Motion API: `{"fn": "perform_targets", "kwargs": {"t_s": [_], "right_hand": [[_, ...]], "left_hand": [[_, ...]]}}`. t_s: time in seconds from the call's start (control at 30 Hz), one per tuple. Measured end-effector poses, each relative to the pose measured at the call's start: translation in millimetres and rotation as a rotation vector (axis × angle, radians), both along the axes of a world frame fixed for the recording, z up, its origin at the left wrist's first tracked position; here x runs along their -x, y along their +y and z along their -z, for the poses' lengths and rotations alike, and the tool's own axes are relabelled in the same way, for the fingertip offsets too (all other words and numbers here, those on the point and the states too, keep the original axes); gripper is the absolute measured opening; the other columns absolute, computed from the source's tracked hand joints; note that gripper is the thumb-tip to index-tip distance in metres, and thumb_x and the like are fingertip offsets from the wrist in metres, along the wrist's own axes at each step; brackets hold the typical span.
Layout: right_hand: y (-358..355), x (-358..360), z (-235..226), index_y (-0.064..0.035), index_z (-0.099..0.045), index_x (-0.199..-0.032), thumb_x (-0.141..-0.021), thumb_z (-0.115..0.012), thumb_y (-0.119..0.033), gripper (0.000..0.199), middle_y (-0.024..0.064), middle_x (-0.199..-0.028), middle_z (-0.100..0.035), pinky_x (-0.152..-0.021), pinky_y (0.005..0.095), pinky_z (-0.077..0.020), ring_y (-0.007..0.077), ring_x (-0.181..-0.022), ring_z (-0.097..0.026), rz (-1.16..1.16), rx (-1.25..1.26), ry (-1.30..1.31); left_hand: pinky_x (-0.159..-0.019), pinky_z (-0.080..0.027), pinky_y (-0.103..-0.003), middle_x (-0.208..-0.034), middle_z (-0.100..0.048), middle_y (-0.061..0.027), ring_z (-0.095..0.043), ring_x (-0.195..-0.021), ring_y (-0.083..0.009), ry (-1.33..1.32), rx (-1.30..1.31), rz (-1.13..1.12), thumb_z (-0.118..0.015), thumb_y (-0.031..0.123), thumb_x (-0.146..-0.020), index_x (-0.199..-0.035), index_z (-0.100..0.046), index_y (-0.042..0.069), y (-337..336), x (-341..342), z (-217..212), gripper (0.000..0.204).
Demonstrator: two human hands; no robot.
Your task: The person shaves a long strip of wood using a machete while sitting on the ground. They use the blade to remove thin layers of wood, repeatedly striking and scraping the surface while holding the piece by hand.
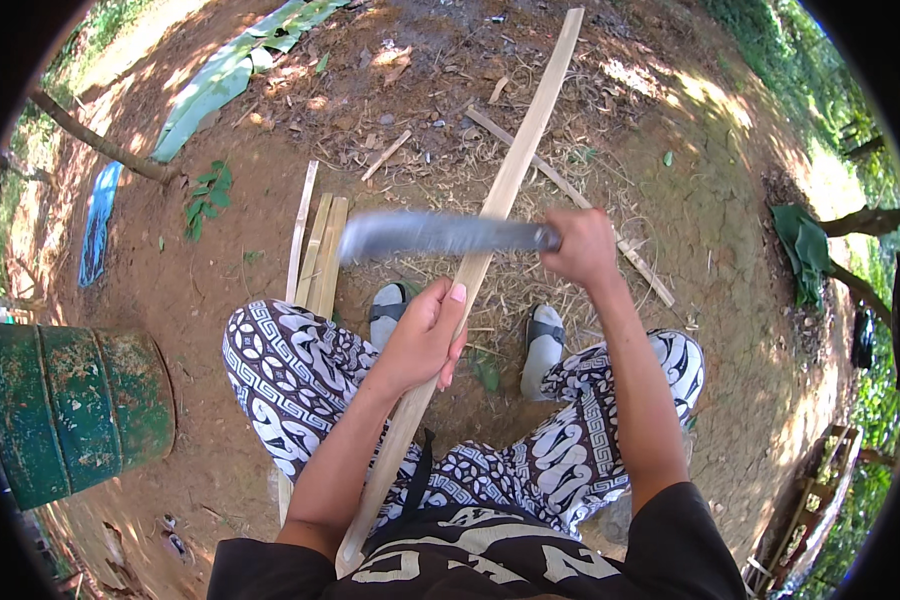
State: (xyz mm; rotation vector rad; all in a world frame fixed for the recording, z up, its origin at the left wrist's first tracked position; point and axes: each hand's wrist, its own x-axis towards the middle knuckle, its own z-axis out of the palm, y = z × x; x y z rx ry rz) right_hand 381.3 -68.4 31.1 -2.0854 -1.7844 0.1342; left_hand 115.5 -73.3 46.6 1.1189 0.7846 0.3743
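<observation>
Pale bamboo strip (490,215), long, flat, smooth-faced, runs from the lap outward across dirt. Left hand (425,335) fingers clamped around its lower middle. Just beyond them, right hand (582,245) closed on handle of motion-blurred grey blade (435,235) crossing strip.

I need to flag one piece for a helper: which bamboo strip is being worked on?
Start at the green drum on the left, then move right past the patterned trousers. The long pale bamboo strip runs diagonally from the lap upward, gripped by the left hand. Unlike the short strips lying on the dirt, it is held.
</observation>
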Motion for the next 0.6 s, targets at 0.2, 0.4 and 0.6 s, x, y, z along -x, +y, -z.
{"fn": "perform_targets", "kwargs": {"t_s": [0.2,0.4,0.6], "right_hand": [[6,-6,11,-0.0095,-0.066,-0.074,-0.076,-0.061,-0.018,0.010,0.0143,-0.058,-0.062,-0.063,0.0456,-0.0565,0.0320,-0.057,-0.065,0.172,0.152,-0.030],[6,-42,19,-0.0051,-0.067,-0.077,-0.078,-0.064,-0.021,0.017,0.0193,-0.066,-0.066,-0.066,0.0480,-0.0556,0.0371,-0.067,-0.068,0.218,0.065,-0.003],[-3,-11,23,-0.0060,-0.068,-0.079,-0.078,-0.063,-0.019,0.014,0.0201,-0.073,-0.068,-0.069,0.0493,-0.0546,0.0386,-0.071,-0.068,0.114,0.080,0.083]], "left_hand": [[-0.029,-0.037,-0.024,-0.055,-0.043,-0.0001,-0.039,-0.030,-0.0101,-0.055,0.093,-0.045,-0.034,0.032,-0.109,-0.100,-0.041,0.004,-2,6,13,0.030],[-0.030,-0.037,-0.024,-0.056,-0.045,-0.0005,-0.042,-0.031,-0.0110,-0.071,0.103,0.057,-0.035,0.032,-0.109,-0.105,-0.043,0.003,-11,23,6,0.031],[-0.031,-0.038,-0.024,-0.057,-0.045,-0.0006,-0.042,-0.031,-0.0110,-0.052,0.118,0.026,-0.035,0.033,-0.108,-0.106,-0.043,0.003,-9,34,13,0.031]]}}
